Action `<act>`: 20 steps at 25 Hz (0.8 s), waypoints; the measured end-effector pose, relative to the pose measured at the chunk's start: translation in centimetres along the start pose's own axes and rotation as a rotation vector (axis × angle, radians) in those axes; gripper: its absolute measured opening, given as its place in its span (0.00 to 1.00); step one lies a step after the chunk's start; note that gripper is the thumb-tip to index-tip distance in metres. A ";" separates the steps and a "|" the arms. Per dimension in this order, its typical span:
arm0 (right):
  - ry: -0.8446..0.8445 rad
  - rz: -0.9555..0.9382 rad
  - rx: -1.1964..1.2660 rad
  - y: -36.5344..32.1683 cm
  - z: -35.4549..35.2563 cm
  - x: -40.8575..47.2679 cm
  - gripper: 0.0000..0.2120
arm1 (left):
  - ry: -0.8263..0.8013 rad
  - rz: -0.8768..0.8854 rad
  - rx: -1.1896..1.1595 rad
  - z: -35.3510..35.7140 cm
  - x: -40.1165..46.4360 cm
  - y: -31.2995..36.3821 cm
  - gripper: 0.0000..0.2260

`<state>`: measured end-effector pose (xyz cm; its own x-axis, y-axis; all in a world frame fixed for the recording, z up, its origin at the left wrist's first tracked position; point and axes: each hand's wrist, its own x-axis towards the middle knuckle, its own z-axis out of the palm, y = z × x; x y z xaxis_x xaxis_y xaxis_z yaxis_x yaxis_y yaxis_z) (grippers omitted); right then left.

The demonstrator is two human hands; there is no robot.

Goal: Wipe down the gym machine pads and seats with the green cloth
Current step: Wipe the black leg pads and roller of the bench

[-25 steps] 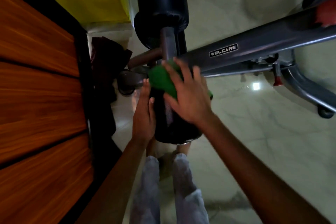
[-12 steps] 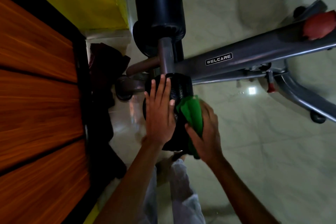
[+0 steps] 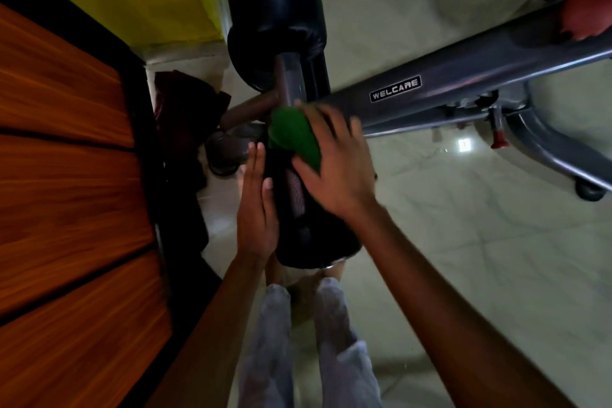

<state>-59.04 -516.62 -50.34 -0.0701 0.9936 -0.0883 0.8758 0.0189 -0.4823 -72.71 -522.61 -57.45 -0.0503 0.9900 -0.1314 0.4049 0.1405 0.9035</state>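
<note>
With fingers spread, the right hand (image 3: 334, 172) is now pressing the cloth (image 3: 293, 136) back at the pad's (image 3: 311, 228) frame end while the flat-fingered left hand (image 3: 256, 209) steadies its side, indicating another wiping stroke.

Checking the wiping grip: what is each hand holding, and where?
Right hand presses the green cloth onto the roller pad; left hand rests flat on its side.

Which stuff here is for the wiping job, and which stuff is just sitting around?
For the job:
green cloth, pressed under the right hand
near black roller pad, steadied by the left hand
far black roller pad

Just lying about:
dark red cloth heap on the floor
red knob on the grey Welcare frame
wooden panel
</note>
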 end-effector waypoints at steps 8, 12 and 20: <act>0.082 0.158 0.279 2.2 0.4 0.2 0.32 | 0.092 -0.014 0.066 1.7 1.0 4.3 0.21; 0.114 0.213 0.363 2.4 0.6 -5.9 0.33 | 0.072 0.030 0.153 2.4 1.4 3.6 0.23; 0.119 0.278 0.578 1.9 -0.1 -12.4 0.28 | 0.067 0.058 0.098 1.2 0.8 4.1 0.22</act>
<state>-56.40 -528.92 -50.05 0.2043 0.9589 -0.1967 0.4529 -0.2708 -0.8494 -70.02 -521.21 -54.38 -0.0837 0.9952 -0.0501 0.4963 0.0853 0.8640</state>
